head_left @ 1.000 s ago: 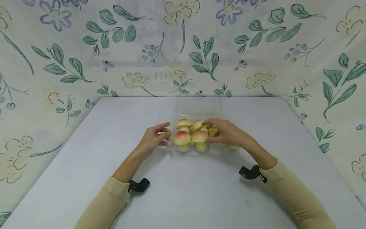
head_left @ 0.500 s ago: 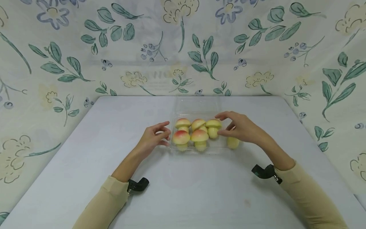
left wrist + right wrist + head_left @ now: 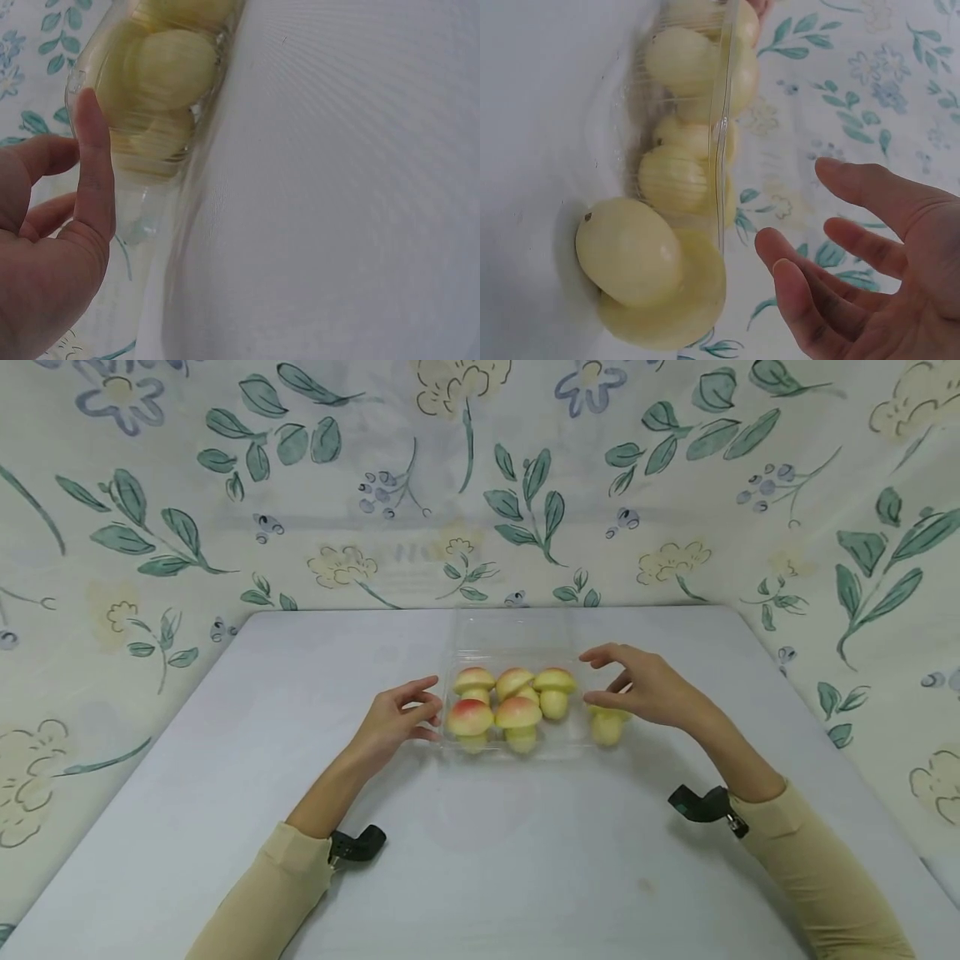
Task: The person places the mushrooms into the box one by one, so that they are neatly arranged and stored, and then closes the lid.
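Observation:
Several yellow mushroom-shaped pieces with pink-red caps, such as the front one (image 3: pixel 518 718), sit in two rows inside a clear plastic box (image 3: pixel 557 747). My left hand (image 3: pixel 382 722) rests its fingertips against the box's left side; in the left wrist view, a straight finger (image 3: pixel 94 165) lies along the clear wall. Another yellow mushroom-shaped piece (image 3: pixel 607 727) lies outside, right beside the box; its rounded stem (image 3: pixel 626 251) shows in the right wrist view. Above it hovers my right hand (image 3: pixel 645 685), fingers spread and holding nothing. Its thumb and fingers partly cover that piece's cap in the head view.
The box's clear lid (image 3: pixel 512 631) stands raised at its back. Behind the white tabletop (image 3: pixel 480 852) hangs a floral cloth (image 3: pixel 300 510). A dark wrist camera is strapped to each forearm.
My right hand drew away from the back-row piece at the box's right and moved right, over the piece outside. The left hand stayed at the box's side. The head view shifted slightly.

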Action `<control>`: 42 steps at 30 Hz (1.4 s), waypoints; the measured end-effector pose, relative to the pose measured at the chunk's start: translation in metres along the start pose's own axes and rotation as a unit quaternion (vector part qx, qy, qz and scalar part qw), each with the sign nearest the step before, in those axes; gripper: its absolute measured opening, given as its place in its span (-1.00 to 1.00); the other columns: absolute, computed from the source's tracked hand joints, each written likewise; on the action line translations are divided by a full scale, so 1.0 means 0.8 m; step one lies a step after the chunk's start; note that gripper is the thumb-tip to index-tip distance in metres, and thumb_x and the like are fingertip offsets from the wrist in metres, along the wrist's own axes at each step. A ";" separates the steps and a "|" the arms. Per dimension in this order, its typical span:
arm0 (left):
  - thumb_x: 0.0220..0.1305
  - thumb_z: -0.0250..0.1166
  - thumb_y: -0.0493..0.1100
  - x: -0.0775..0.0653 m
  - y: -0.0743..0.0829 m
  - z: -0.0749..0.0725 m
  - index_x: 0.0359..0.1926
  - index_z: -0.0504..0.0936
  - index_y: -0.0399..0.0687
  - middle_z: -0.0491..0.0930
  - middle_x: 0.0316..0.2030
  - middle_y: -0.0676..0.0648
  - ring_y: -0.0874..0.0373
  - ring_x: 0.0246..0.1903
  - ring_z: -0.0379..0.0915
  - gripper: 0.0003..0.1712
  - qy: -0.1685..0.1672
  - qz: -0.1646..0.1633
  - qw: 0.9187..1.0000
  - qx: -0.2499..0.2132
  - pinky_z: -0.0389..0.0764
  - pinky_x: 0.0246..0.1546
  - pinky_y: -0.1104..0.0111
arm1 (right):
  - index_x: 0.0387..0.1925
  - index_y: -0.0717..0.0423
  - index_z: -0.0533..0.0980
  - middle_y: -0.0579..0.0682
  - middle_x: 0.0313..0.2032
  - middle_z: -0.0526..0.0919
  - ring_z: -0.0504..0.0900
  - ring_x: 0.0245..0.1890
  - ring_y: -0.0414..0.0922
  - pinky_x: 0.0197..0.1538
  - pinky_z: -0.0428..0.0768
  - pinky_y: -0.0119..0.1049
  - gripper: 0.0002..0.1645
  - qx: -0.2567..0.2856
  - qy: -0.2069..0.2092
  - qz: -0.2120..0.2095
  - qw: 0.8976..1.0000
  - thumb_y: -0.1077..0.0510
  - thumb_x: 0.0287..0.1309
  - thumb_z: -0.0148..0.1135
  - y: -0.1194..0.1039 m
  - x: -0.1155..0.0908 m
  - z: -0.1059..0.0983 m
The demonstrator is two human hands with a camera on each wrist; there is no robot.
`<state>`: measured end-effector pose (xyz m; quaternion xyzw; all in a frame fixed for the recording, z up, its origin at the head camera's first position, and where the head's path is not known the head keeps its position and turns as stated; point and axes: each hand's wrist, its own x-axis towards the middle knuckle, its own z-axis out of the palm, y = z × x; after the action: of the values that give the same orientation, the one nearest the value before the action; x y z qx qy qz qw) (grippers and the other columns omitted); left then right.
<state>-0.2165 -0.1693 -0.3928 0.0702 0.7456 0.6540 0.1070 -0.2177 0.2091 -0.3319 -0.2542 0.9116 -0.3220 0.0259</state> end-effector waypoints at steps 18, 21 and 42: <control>0.40 0.19 -0.24 0.000 -0.001 -0.002 0.44 0.24 -0.22 0.45 -0.11 -0.04 0.26 -0.34 0.56 -0.36 -0.003 0.003 1.000 0.012 0.76 -0.29 0.38 | 0.32 -0.05 0.34 0.15 0.19 0.52 0.73 -0.13 0.03 -0.08 0.73 -0.09 -0.27 -0.008 -0.003 0.021 1.000 -0.08 0.16 0.38 0.008 0.000 -0.004; 0.40 0.20 -0.23 0.000 -0.003 -0.003 0.44 0.24 -0.22 0.45 -0.11 -0.04 0.27 -0.35 0.56 -0.35 -0.002 0.003 1.000 0.009 0.76 -0.28 0.38 | 0.32 -0.05 0.34 0.15 0.20 0.52 0.73 -0.11 0.04 -0.06 0.72 -0.07 -0.26 -0.006 -0.005 0.024 1.000 -0.09 0.16 0.38 0.009 0.001 -0.005; 0.40 0.20 -0.24 0.004 -0.004 0.001 0.44 0.24 -0.22 0.45 -0.13 -0.03 0.26 -0.35 0.55 -0.35 -0.002 0.002 1.000 0.000 0.77 -0.28 0.36 | 0.34 -0.06 0.32 0.15 0.23 0.50 0.72 -0.07 0.06 -0.04 0.70 -0.03 -0.27 -0.004 -0.006 0.050 0.999 -0.08 0.19 0.36 0.018 -0.002 -0.012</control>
<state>-0.2191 -0.1683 -0.3965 0.0730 0.7454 0.6538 0.1072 -0.2251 0.2251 -0.3333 -0.2107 0.9241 -0.3153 0.0467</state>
